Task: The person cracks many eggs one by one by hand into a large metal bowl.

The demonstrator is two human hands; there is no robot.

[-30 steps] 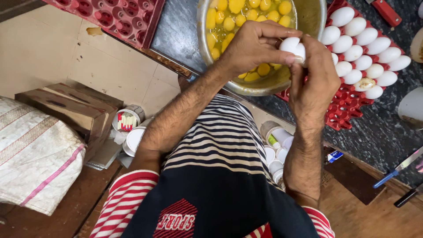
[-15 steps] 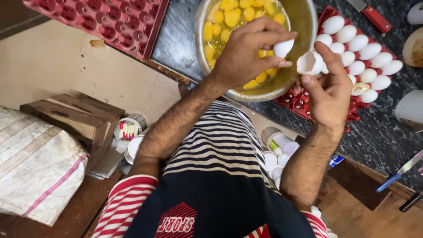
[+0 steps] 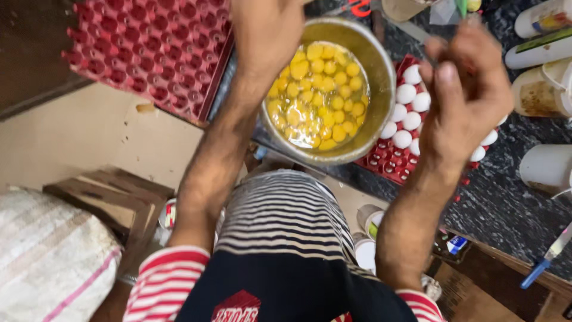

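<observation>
Eggshell halves seen a moment ago are gone from both hands: the left hand [image 3: 268, 30] is raised, its grip hidden, the right hand [image 3: 468, 98] loosely curled, over the yolk-filled metal bowl [image 3: 381, 65].

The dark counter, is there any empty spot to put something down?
Bare dark counter shows below the red tray of white eggs, left of the white cup. It is crowded around the metal bowl of yolks and by the bottles at upper right.
</observation>
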